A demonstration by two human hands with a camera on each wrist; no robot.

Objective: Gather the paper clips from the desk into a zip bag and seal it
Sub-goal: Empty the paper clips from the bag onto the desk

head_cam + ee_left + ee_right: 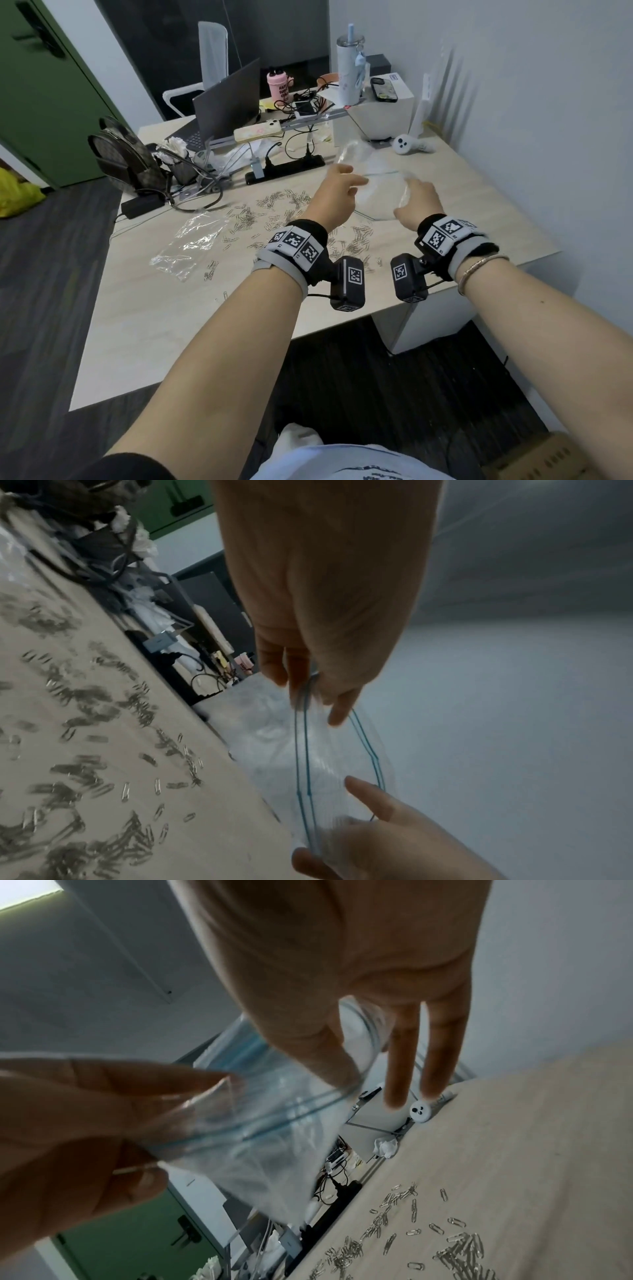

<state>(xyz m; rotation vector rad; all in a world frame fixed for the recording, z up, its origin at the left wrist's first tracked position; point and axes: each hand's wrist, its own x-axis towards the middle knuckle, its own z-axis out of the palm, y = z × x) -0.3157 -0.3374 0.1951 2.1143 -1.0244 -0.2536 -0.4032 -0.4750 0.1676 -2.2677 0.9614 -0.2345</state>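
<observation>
Both hands are up over the worktop (pixel 144 308), holding one clear zip bag (pixel 376 192) between them, off the surface. The left hand (pixel 334 195) pinches the bag's left end at the blue zip line; thumb and fingers are closed on the plastic, as the right wrist view shows. The right hand (pixel 416 204) grips the right end: thumb and forefinger are on the rim, the other two visible fingers (pixel 400 1064) are straight and off the bag.

In the left wrist view the bag mouth is parted, and the two blue zip tracks (pixel 304 764) bow away from each other between the hands. The bag body hangs toward the far side of the worktop. I cannot tell whether anything is inside; the plastic is blurred.

The paper clips (pixel 274 212) lie scattered loose on the worktop, mostly below and left of the hands, with a denser patch near the left wrist.

A second clear bag (pixel 191 240), crumpled, lies flat on the worktop to the left among the clips.

Along the back edge:
- black power strip (pixel 284 169)
- open laptop (pixel 226 109)
- pink bottle (pixel 278 86)
- white tumbler (pixel 349 68)
- white controller (pixel 411 145)

A patterned backpack (pixel 126 156) stands at the left corner.
</observation>
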